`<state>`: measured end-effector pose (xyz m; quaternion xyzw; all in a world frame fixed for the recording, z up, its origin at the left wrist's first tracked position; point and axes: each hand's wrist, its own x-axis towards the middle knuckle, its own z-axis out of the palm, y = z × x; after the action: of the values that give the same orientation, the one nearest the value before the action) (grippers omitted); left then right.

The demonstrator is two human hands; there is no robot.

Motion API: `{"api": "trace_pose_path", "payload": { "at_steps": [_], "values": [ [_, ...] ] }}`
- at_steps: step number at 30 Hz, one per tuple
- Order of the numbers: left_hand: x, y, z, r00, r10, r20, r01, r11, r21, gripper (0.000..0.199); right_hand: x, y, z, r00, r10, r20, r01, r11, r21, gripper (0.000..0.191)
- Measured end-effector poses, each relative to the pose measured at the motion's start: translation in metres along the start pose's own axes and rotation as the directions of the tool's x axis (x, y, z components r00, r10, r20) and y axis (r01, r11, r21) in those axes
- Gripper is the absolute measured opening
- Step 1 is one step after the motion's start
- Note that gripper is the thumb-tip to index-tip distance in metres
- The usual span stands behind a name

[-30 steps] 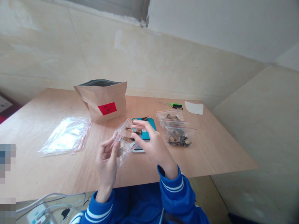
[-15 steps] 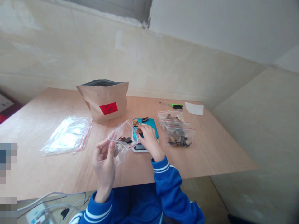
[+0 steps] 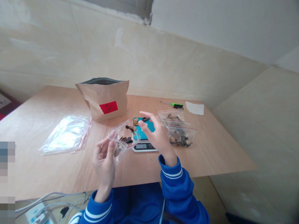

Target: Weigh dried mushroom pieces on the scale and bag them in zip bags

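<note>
Ziplock point(image 3: 123, 135), left grip point(image 3: 104, 163) pinching, right grip point(image 3: 157, 133) open

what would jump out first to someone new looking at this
The kraft paper pouch with its red label stands out first, upright toward the back of the wooden table. In front of it, the left hand holds up a clear zip bag of dark dried pieces, with the open right hand beside it. Further right, a teal-topped digital scale sits next to filled zip bags.
</note>
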<state>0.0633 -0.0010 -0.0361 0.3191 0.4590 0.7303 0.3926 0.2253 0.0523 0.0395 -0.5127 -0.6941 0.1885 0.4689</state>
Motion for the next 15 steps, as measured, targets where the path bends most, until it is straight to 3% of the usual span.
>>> {"api": "trace_pose_path", "payload": {
  "at_steps": [3,8,11,15],
  "values": [
    [0.001,0.001,0.0,1.0,-0.003,-0.014,0.003,0.999,-0.054,0.021,0.013,0.028,0.003,1.0,-0.01,-0.022,0.008,0.996,-0.088,0.029],
    [0.003,0.003,-0.001,1.0,-0.007,-0.03,0.004,0.995,-0.097,0.025,0.027,0.087,0.024,0.976,0.127,0.178,-0.041,0.905,-0.423,0.04],
    [0.004,0.002,-0.001,1.0,-0.014,-0.024,0.011,0.994,-0.108,0.027,0.027,0.099,0.03,0.971,0.166,0.171,-0.063,0.871,-0.488,0.033],
    [0.005,0.001,-0.001,0.999,-0.032,-0.012,0.031,0.993,-0.117,0.028,0.025,0.098,0.024,0.976,0.162,0.143,-0.065,0.852,-0.52,0.027]
  ]
}}
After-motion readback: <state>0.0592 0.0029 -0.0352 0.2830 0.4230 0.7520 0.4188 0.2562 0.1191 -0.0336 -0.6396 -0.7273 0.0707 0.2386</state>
